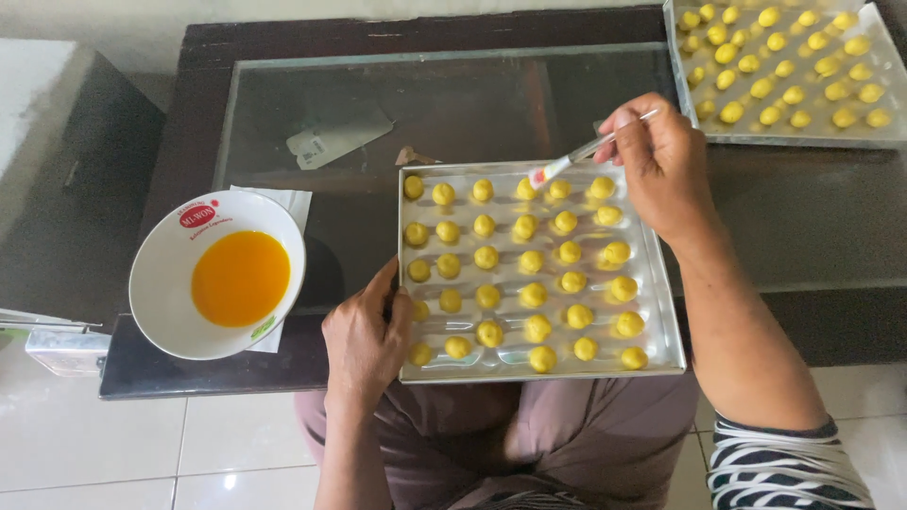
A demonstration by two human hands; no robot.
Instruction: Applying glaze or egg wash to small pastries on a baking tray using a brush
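Now my right hand (661, 165) pinches a small brush (576, 156), its tip over the far row of yellow dough balls (529, 269) on the metal tray (661, 326) at the table's (189, 142) near edge. My left hand (364, 335) grips the tray's near left corner. Left of it sits a white bowl (156, 283) of orange-yellow liquid with a red oval label on its rim. A second tray (888, 132) is cut off at the far right corner.

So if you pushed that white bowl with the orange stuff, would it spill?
Probably not from a gentle nudge: the white bowl looks wide and low, so unlikely to tip. The orange liquid sits well below the rim, though a hard shove might slosh it.
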